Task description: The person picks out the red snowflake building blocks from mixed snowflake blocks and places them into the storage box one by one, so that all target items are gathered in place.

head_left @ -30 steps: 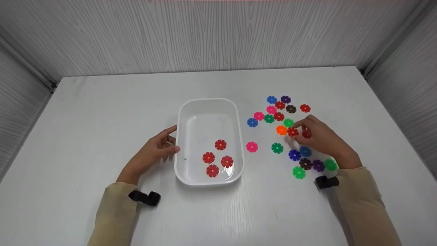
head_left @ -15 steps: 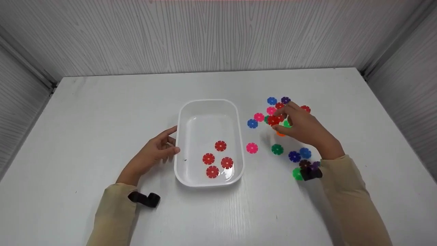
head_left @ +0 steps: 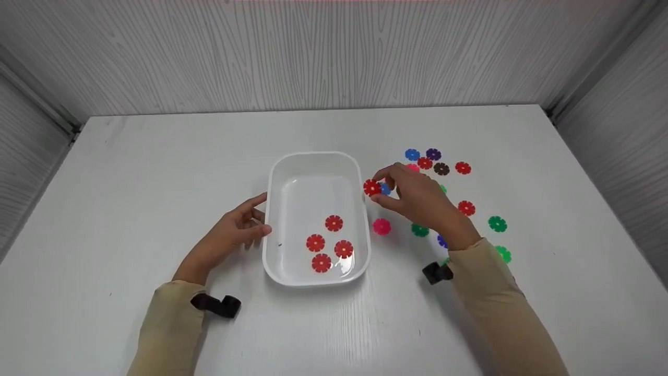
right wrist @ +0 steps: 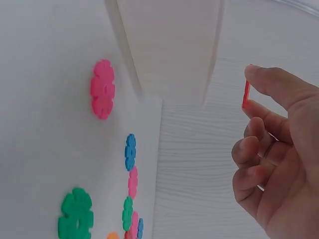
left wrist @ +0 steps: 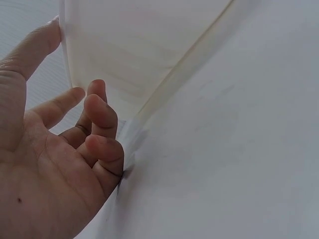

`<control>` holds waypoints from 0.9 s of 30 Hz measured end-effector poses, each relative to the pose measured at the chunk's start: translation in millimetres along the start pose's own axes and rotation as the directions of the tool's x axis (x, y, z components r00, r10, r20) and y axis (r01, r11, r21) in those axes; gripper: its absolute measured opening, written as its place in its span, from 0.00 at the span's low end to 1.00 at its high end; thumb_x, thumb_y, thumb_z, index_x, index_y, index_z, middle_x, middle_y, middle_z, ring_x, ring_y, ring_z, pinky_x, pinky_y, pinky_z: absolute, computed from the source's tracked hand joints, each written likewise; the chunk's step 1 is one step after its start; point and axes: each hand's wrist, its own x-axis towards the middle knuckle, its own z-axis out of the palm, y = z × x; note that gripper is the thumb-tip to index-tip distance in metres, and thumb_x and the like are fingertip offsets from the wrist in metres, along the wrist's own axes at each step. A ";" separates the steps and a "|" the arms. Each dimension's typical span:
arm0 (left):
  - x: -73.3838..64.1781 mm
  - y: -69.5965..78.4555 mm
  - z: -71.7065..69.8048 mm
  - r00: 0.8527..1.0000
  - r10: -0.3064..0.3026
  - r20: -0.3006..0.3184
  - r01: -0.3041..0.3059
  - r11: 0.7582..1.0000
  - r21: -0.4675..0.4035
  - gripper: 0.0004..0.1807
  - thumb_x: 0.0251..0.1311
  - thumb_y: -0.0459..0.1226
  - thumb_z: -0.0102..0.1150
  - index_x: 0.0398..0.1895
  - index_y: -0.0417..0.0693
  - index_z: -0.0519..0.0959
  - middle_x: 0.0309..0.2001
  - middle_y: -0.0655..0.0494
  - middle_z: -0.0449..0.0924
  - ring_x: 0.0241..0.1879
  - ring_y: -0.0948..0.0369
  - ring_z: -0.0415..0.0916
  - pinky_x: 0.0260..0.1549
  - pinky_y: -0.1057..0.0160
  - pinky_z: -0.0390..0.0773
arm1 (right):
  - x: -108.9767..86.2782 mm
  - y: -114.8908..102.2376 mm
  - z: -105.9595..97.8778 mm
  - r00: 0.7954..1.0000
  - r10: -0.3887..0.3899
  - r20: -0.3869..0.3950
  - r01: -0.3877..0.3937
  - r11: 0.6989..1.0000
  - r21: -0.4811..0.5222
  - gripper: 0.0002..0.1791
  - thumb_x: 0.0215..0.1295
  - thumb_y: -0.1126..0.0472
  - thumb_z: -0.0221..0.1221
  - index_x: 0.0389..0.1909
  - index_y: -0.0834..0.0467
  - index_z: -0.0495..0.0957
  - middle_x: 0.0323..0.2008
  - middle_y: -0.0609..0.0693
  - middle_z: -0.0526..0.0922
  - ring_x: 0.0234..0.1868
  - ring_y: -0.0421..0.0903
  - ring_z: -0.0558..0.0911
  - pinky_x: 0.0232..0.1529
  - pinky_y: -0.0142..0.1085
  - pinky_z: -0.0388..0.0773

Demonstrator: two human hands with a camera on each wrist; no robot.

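My right hand (head_left: 417,198) pinches a red notched plastic interlocking disc (head_left: 372,188) between thumb and index finger. It holds the disc up beside the right rim of the white tray (head_left: 317,284); in the right wrist view the disc (right wrist: 246,93) shows edge-on. Inside the tray lie several red discs (head_left: 334,223) of the same kind. At the tray's left side, my left hand (head_left: 228,235) touches the rim with its thumb and index finger. The other fingers of the left hand (left wrist: 65,164) bend loosely and hold nothing.
Right of the tray, several discs lie scattered, among them a pink disc (head_left: 382,226), a brown disc (head_left: 441,168), a purple disc (head_left: 433,154) and a green disc (head_left: 497,224). My right hand and sleeve cover some. A wood-grained panel (head_left: 313,57) stands behind the table.
My right hand has carried the red disc leftward from among the scattered discs to the tray's right rim. My left hand stays at the tray's left side.
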 end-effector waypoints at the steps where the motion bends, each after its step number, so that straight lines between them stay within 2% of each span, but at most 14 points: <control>1: 0.2 0.3 0.5 1.000 0.001 0.003 -0.001 1.000 -0.005 0.38 0.61 0.40 0.61 0.74 0.53 0.57 0.45 0.52 0.70 0.28 0.63 0.69 0.26 0.69 0.68 | 0.5 -1.6 1.7 1.000 -0.005 -0.006 0.005 1.000 0.007 0.28 0.58 0.53 0.67 0.58 0.54 0.72 0.45 0.54 0.79 0.39 0.48 0.77 0.37 0.38 0.81; 7: 1.2 1.4 1.5 1.000 0.002 -0.002 -0.002 1.000 0.009 0.38 0.62 0.40 0.61 0.74 0.53 0.57 0.45 0.52 0.70 0.29 0.63 0.69 0.26 0.69 0.68 | 3.1 -9.4 9.6 1.000 -0.017 -0.010 0.017 1.000 0.021 0.27 0.57 0.53 0.68 0.57 0.53 0.72 0.37 0.52 0.81 0.31 0.47 0.77 0.30 0.35 0.80; 14: 0.7 1.4 0.3 1.000 -0.003 -0.004 0.003 1.000 0.025 0.38 0.62 0.41 0.60 0.74 0.54 0.56 0.45 0.51 0.71 0.29 0.63 0.69 0.26 0.69 0.69 | 13.6 -15.6 16.9 0.999 -0.034 -0.027 0.034 0.999 0.009 0.25 0.62 0.51 0.64 0.57 0.53 0.72 0.30 0.52 0.81 0.23 0.44 0.73 0.24 0.30 0.73; 20: 2.1 0.0 1.3 1.000 -0.004 0.001 0.004 1.000 -0.008 0.38 0.62 0.39 0.60 0.75 0.51 0.56 0.45 0.52 0.70 0.29 0.64 0.68 0.26 0.70 0.69 | 31.1 -21.1 21.9 0.999 0.033 0.004 -0.033 0.999 0.012 0.24 0.65 0.46 0.59 0.58 0.50 0.70 0.29 0.52 0.81 0.24 0.46 0.75 0.25 0.31 0.75; 27: -0.1 0.3 1.4 1.000 -0.011 -0.006 0.011 1.000 0.012 0.38 0.63 0.38 0.59 0.75 0.51 0.56 0.45 0.52 0.70 0.29 0.64 0.69 0.26 0.69 0.69 | 44.3 -20.1 27.9 0.996 0.085 0.039 -0.085 0.996 0.006 0.24 0.65 0.46 0.59 0.59 0.48 0.69 0.33 0.54 0.82 0.26 0.48 0.77 0.27 0.34 0.79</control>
